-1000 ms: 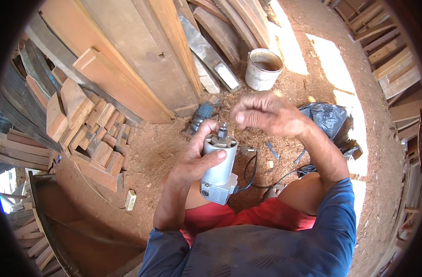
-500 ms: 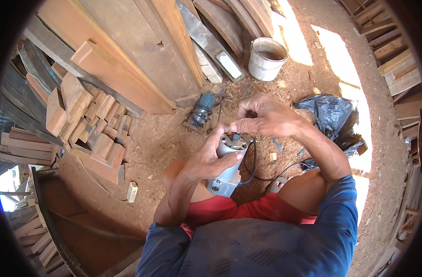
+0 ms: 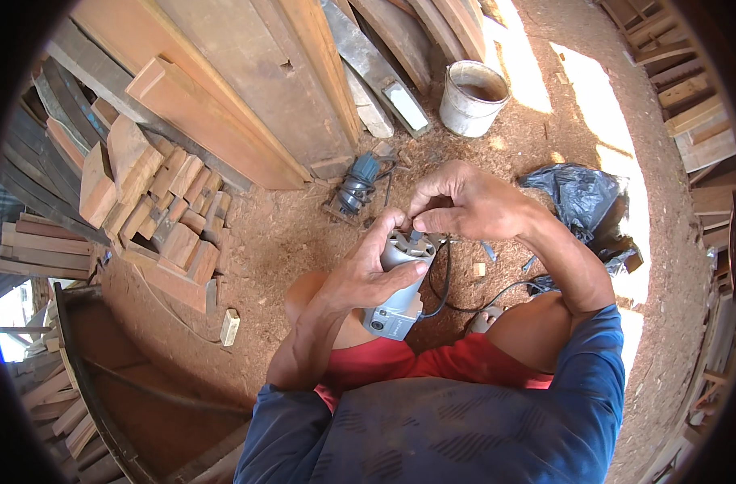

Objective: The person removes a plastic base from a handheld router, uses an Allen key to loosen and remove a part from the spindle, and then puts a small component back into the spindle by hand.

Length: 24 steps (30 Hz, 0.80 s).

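A silver-grey cylindrical power tool with a black cord stands between my thighs, its open, slotted end facing up. My left hand wraps round its upper body, with the thumb across the front and the fingertips at the rim. Over that open end, my right hand is closed in a pinch, thumb against fingers, close to the left fingertips. A small dark piece shows at the top of the tool, just below the right fingertips. What the right fingers hold is hidden.
A blue and dark power tool lies on the sawdust floor ahead. Behind it are leaning boards and a white bucket. Stacked wood blocks stand at left. A black plastic bag and the cord lie at right.
My hands stay close together at the tool's upper end, with only a slight shift of the right fingers. The view has tilted a little. Nothing is visibly let go.
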Each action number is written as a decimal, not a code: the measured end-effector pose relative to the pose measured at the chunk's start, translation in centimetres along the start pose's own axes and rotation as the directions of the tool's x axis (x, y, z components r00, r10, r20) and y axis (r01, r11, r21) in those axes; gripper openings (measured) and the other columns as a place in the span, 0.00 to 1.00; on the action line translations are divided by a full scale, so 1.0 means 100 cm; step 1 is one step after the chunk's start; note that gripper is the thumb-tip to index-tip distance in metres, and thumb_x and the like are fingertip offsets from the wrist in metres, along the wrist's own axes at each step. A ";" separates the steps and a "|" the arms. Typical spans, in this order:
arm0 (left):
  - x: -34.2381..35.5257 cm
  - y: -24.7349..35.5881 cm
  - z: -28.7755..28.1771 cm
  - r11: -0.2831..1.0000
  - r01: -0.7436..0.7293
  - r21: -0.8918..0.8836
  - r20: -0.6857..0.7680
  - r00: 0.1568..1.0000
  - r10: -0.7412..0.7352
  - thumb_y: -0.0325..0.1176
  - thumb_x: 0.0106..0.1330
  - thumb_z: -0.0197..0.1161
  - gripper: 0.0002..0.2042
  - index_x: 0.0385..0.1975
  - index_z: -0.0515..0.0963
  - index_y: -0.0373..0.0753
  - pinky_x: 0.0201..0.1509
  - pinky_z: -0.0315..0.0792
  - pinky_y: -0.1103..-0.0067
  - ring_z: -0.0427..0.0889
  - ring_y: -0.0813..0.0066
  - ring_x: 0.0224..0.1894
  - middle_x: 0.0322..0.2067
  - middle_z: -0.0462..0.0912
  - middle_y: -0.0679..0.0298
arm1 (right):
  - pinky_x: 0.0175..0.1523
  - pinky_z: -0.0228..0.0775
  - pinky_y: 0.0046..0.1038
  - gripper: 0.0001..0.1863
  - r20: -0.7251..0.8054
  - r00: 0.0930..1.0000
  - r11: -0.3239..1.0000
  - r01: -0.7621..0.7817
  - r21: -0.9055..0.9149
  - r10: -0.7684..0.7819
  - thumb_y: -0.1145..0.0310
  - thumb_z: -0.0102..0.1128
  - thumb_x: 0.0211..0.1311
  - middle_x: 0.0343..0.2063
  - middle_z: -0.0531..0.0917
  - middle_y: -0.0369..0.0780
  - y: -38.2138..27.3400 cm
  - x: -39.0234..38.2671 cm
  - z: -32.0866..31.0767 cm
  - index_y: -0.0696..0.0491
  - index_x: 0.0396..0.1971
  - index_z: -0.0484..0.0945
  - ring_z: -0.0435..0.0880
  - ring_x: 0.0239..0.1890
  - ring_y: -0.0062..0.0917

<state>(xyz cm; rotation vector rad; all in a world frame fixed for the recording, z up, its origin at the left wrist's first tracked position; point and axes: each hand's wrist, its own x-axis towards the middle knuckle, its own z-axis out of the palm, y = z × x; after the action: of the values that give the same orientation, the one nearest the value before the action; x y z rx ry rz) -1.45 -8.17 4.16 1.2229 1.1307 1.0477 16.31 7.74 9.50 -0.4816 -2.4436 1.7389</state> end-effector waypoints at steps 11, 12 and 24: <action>0.000 0.003 0.003 0.991 0.059 -0.118 0.031 0.998 -0.056 0.32 0.66 0.71 0.27 0.60 0.64 0.34 0.57 0.70 0.76 0.72 0.81 0.52 0.48 0.74 0.63 | 0.46 0.76 0.34 0.07 0.000 0.998 0.997 0.070 -0.045 -0.070 0.70 0.67 0.66 0.34 0.86 0.44 0.001 -0.005 -0.003 0.59 0.38 0.85 0.85 0.38 0.29; 0.000 0.002 0.003 0.993 0.054 -0.107 0.027 0.998 -0.051 0.33 0.66 0.71 0.28 0.61 0.64 0.34 0.58 0.70 0.76 0.71 0.80 0.53 0.48 0.74 0.63 | 0.46 0.77 0.34 0.08 0.001 0.998 0.996 0.068 -0.057 -0.068 0.70 0.66 0.66 0.34 0.87 0.44 0.000 -0.005 -0.004 0.59 0.39 0.85 0.85 0.38 0.29; 0.001 -0.004 -0.003 0.991 0.091 -0.094 0.039 0.995 -0.088 0.35 0.65 0.71 0.31 0.64 0.63 0.34 0.59 0.69 0.76 0.71 0.78 0.54 0.50 0.73 0.62 | 0.46 0.78 0.34 0.12 -0.017 1.000 0.999 0.007 -0.039 -0.008 0.67 0.58 0.73 0.35 0.88 0.46 0.009 -0.004 -0.012 0.62 0.43 0.84 0.88 0.39 0.30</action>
<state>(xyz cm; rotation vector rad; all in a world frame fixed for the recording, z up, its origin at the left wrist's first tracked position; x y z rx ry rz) -1.77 -8.06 3.77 1.1006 1.0863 0.9984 17.22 8.92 9.09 -0.4890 -2.4679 1.6807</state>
